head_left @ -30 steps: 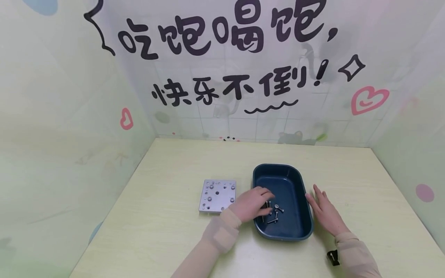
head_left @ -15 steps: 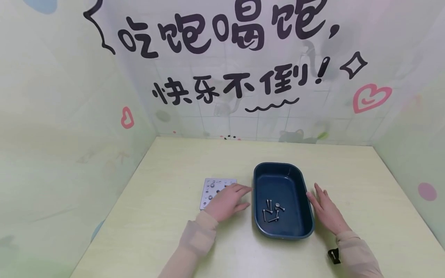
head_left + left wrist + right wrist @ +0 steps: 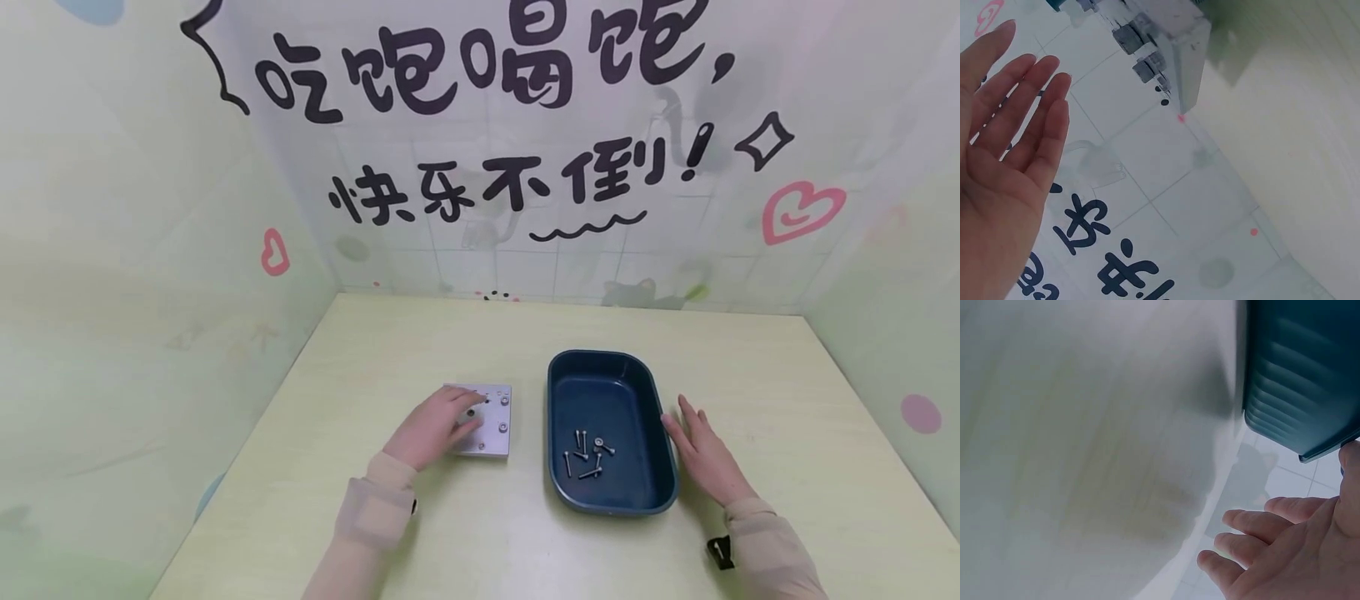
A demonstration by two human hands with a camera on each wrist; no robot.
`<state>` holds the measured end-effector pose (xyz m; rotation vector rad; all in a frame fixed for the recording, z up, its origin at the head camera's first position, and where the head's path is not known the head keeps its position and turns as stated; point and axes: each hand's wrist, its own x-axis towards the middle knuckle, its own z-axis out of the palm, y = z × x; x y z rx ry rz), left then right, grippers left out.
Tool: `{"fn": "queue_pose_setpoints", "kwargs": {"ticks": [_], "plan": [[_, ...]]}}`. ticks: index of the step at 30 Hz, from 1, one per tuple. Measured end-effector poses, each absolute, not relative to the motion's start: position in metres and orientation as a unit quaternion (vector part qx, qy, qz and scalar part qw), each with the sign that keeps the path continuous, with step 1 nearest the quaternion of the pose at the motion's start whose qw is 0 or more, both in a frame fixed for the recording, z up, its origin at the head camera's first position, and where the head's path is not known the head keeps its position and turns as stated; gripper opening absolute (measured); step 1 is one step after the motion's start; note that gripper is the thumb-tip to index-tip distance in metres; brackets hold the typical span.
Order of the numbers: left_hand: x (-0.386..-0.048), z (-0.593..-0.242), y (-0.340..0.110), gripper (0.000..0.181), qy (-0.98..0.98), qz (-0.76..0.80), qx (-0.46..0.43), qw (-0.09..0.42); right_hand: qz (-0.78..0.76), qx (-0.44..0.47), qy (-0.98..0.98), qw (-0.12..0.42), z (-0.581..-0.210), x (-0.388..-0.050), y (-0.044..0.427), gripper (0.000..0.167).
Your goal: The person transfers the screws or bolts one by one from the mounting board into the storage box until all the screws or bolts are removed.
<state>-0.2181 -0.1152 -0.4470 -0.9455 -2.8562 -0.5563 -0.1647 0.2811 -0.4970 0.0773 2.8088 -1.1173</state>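
My left hand hovers over the left part of a silver metal plate with holes and several bolts in it. In the left wrist view its fingers are extended and apart, with nothing visible in the hand; the plate and bolt heads are beside them. Several loose screws lie in the front left part of a dark blue tray. My right hand is at the tray's right side, fingers straight, its thumb touching the rim in the right wrist view.
The pale wooden table is enclosed by printed curtain walls at the back and both sides. A black band shows at the right wrist.
My left hand has come out of the tray and moved left to a place over the metal plate. The right hand has stayed by the tray's right side.
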Motion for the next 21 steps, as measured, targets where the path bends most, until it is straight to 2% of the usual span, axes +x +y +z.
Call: {"fn": "queue_pose_setpoints", "kwargs": {"ticks": [5, 13, 21], "plan": [[-0.216, -0.453, -0.117, 0.029, -0.93, -0.172, -0.323, 0.031, -0.365, 0.027, 0.929, 0.059, -0.497, -0.165, 0.281, 0.076], [-0.213, -0.466, -0.116, 0.032, -0.929, -0.154, -0.336, 0.017, -0.367, 0.026, 0.928, 0.059, -0.498, -0.165, 0.282, 0.077], [-0.21, -0.472, -0.116, 0.017, -0.924, -0.157, -0.347, 0.028, -0.37, 0.025, 0.927, 0.061, -0.498, -0.165, 0.282, 0.077]]}}
